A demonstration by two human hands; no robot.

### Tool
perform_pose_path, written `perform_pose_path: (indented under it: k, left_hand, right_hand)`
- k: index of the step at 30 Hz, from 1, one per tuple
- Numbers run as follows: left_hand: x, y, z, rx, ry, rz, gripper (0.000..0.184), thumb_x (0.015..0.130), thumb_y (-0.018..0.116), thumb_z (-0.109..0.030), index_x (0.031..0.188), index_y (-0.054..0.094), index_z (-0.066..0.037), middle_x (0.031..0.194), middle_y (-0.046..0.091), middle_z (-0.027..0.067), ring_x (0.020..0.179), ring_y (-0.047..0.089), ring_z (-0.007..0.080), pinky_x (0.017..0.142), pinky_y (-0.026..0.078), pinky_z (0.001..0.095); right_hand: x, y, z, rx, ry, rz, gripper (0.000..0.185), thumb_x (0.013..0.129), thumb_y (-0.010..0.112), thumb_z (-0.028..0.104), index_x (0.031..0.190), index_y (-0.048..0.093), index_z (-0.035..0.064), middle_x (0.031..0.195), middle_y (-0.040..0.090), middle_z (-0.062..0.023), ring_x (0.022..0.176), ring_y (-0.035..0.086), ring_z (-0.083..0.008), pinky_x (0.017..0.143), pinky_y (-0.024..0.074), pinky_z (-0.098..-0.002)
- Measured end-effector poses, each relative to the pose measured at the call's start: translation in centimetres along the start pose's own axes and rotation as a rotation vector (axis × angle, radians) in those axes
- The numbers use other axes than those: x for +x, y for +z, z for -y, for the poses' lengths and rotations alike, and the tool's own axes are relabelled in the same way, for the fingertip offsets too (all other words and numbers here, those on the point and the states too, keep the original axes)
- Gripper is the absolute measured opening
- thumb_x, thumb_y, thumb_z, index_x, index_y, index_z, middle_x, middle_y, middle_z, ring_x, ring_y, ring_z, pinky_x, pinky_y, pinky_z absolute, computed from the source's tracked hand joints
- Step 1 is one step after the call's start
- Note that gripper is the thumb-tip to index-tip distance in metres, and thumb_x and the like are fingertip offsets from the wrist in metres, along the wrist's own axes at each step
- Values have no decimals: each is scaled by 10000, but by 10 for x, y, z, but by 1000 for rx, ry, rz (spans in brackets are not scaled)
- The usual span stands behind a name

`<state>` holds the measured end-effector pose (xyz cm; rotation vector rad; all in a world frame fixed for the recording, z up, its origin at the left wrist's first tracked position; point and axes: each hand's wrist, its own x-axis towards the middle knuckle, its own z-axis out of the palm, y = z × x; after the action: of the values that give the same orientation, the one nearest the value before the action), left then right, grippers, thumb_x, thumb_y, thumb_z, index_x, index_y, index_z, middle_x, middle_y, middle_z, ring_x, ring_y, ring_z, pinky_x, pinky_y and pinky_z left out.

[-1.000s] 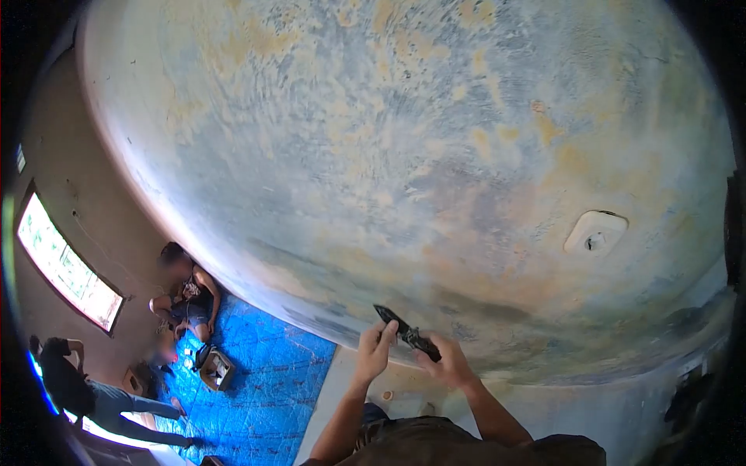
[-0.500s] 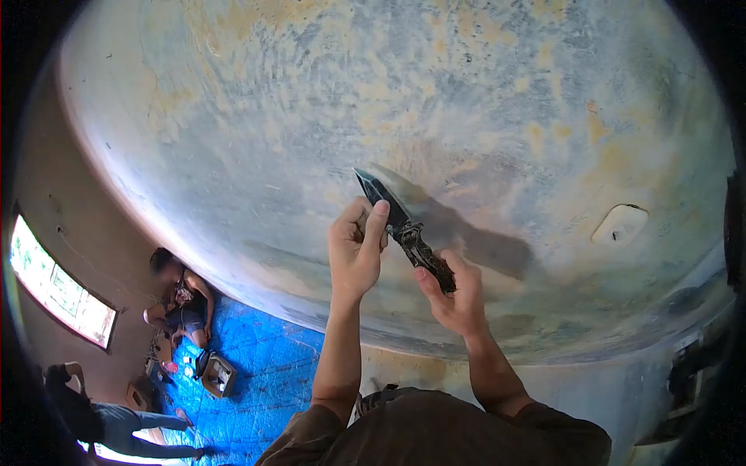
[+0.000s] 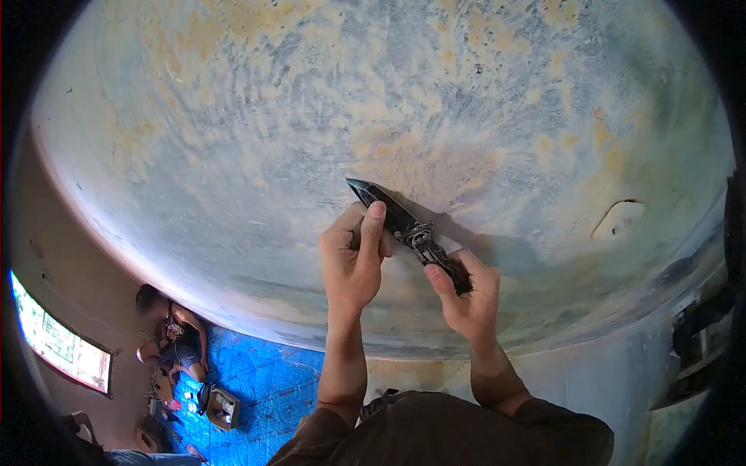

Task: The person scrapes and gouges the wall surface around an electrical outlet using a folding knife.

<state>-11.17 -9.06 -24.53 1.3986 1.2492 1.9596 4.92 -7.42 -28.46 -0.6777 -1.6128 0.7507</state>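
Observation:
A folding knife (image 3: 420, 239) with a dark blade and an ornate dark handle is unfolded in front of the wall, its tip pointing up and left. My left hand (image 3: 353, 260) is closed on the blade, thumb laid on its flat side and fingers curled behind. My right hand (image 3: 470, 299) grips the end of the handle, thumb on the near side. Behind the knife is the wall (image 3: 256, 140), patchy grey-blue and yellowish, with the knife's shadow on it. Whether the blade touches the wall I cannot tell.
A white switch plate (image 3: 619, 220) is fixed on the wall at right. At lower left, a person (image 3: 180, 330) sits on a blue tarp (image 3: 268, 373) beside a box (image 3: 225, 412). Another person's legs (image 3: 148, 458) show at the bottom edge. A bright window (image 3: 62, 338) is at far left.
The knife has tilted closer to level, its tip a little lower and its handle further right. My right hand has shifted right. The standing person has mostly left the view at lower left.

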Motion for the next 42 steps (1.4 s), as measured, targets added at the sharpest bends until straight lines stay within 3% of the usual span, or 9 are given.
perform_pose_path:
  k: [2, 5, 11, 14, 21, 24, 30, 42]
  left_hand:
    - [0, 0, -4, -28, -31, 7, 392, 1025, 536, -253, 692, 519, -46, 541, 493, -16, 489, 382, 32, 451, 278, 221]
    - [1, -1, -10, -69, -42, 3, 388, 1027, 530, -245, 695, 519, -43, 543, 493, -14, 487, 380, 29, 449, 274, 217]
    - [6, 3, -15, -12, 20, -48, 397, 1026, 532, -221, 671, 489, -46, 535, 463, -18, 489, 384, 38, 453, 277, 229]
    - [7, 2, -17, 34, 47, -49, 408, 1025, 536, -221, 661, 473, -49, 527, 444, -22, 493, 382, 42, 456, 277, 236]
    - [10, 5, -22, 39, 16, -60, 422, 1025, 540, -236, 652, 449, -61, 526, 408, -32, 500, 359, 40, 459, 265, 237]
    - [10, 10, -16, 35, 97, -90, 398, 1028, 535, -261, 672, 446, -109, 513, 371, -66, 465, 303, 14, 432, 196, 218]
    - [3, 6, -16, 54, 47, -70, 420, 1027, 533, -215, 650, 417, -70, 533, 391, -40, 501, 342, 39, 455, 250, 244]
    - [7, 9, -18, 52, 42, -62, 414, 1032, 523, -225, 661, 439, -62, 527, 387, -39, 494, 344, 38, 448, 244, 248]
  right_hand:
    - [-1, -3, 1, -7, 39, 7, 283, 884, 734, 239, 808, 612, -5, 561, 538, -26, 510, 457, -66, 485, 379, -241]
    - [-4, 3, 0, 36, 21, -37, 284, 889, 722, 200, 796, 578, -26, 603, 479, 28, 566, 368, -38, 494, 287, -220]
    - [-6, 10, -3, 45, 19, -71, 308, 881, 734, 226, 792, 577, -23, 610, 474, 31, 582, 371, -37, 503, 294, -218]
    - [-2, 10, -6, 1, -26, -96, 304, 878, 740, 240, 782, 604, -13, 572, 533, -15, 523, 446, -59, 480, 359, -239]
    - [2, 10, -2, 41, -21, -80, 311, 884, 737, 242, 772, 585, -5, 565, 521, -13, 520, 433, -54, 470, 355, -243]
    - [1, 9, -3, 8, -29, -65, 322, 890, 732, 247, 765, 572, -3, 556, 517, -13, 512, 429, -54, 461, 353, -244]
    - [-8, 12, -2, 47, 3, -52, 333, 894, 729, 252, 766, 567, -9, 541, 510, -13, 506, 417, -55, 455, 352, -246]
    - [-3, 7, -3, 59, 6, -37, 351, 896, 718, 273, 740, 574, -6, 541, 514, -7, 511, 419, -58, 462, 345, -241]
